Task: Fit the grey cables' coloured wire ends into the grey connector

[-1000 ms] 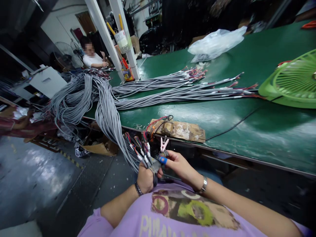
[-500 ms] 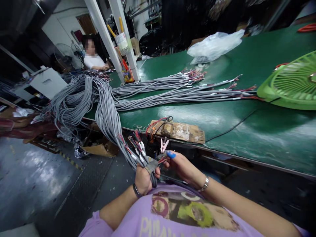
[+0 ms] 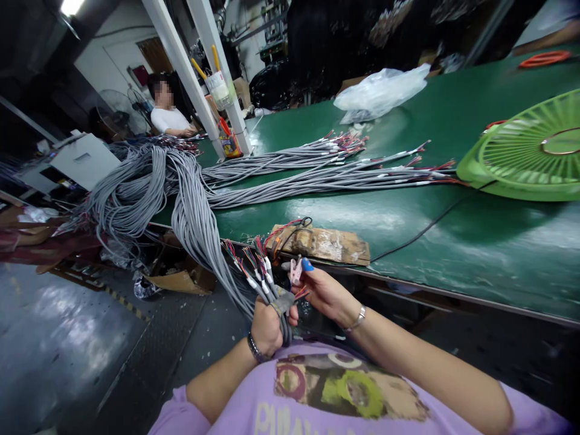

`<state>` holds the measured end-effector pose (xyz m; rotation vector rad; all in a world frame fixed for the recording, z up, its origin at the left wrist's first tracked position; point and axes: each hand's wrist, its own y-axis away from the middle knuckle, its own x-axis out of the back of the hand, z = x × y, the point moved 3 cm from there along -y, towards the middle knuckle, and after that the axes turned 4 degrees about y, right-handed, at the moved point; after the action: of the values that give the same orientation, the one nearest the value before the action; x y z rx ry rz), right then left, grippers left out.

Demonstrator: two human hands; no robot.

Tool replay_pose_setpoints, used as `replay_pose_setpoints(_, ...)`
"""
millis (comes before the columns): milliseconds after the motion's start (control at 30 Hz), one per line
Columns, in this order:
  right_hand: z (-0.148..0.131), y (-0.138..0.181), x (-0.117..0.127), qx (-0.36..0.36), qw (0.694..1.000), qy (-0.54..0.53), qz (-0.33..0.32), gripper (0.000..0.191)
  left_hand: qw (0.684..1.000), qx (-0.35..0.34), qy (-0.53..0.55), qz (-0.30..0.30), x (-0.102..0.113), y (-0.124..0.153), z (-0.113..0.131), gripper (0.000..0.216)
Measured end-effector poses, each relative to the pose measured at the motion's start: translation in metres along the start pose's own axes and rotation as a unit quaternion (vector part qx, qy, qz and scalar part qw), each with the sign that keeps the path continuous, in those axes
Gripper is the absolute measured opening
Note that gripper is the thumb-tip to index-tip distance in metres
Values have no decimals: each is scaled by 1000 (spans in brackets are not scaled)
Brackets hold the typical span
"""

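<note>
My left hand (image 3: 266,326) is closed in a fist round a bundle of grey cables (image 3: 199,223) near their ends, where thin coloured wires (image 3: 247,260) fan out upward. My right hand (image 3: 324,290), with a blue cover on one fingertip, pinches the wires of one cable end right beside the left fist. A small pink clip (image 3: 296,270) stands just above the right fingers, below the table's front edge. The grey bundle climbs from my left hand up onto the green table (image 3: 408,211).
More grey cables (image 3: 317,175) lie in rows across the table. A worn wooden block with red and black leads (image 3: 321,241) sits at the front edge, a green fan (image 3: 530,151) at right, a plastic bag (image 3: 380,90) behind. Another person (image 3: 167,115) sits far left.
My right hand has risen slightly and its blue-tipped finger now points up by the pink clip. The left fist has kept its hold. The view has shifted a little.
</note>
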<state>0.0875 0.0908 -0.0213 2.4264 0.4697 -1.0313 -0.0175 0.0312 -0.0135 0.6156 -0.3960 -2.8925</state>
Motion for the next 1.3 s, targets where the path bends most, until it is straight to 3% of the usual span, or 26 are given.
replay_pose_setpoints(200,1,-2,2,21,999,-5,36,34,1000,1,-17,-1,1,1,-1,25)
replay_pose_setpoints(367,5,-1,3,17,1000,-11,-9,34,1000,-10,-22,2,2,3,0,28)
replay_pose_setpoints(467,7,5,10,-20,999,-6,-29,37,1000,-13,-23,12,4,5,0,29)
replay_pose_setpoints(633,5,28,19,-76,988,106,-79,47,998,-33,-49,25,11,13,-1,31)
replay_pose_setpoints(733,4,41,15,-57,971,208,-101,41,996,-52,-74,18,13,16,-3,33)
replay_pose_setpoints(867,7,46,5,-15,954,289,-73,32,991,-69,-117,7,16,15,-7,33)
replay_pose_setpoints(1000,11,44,1,5,951,302,-72,31,986,-43,-156,-42,16,15,-8,36)
replay_pose_setpoints(1100,10,43,6,17,947,319,-37,33,981,-1,-172,-84,15,15,-7,37)
replay_pose_setpoints(1167,10,42,7,17,946,324,-27,35,983,21,-163,-85,14,15,-7,36)
replay_pose_setpoints(1300,11,43,2,-4,953,294,-73,35,991,24,-121,-53,13,15,-8,34)
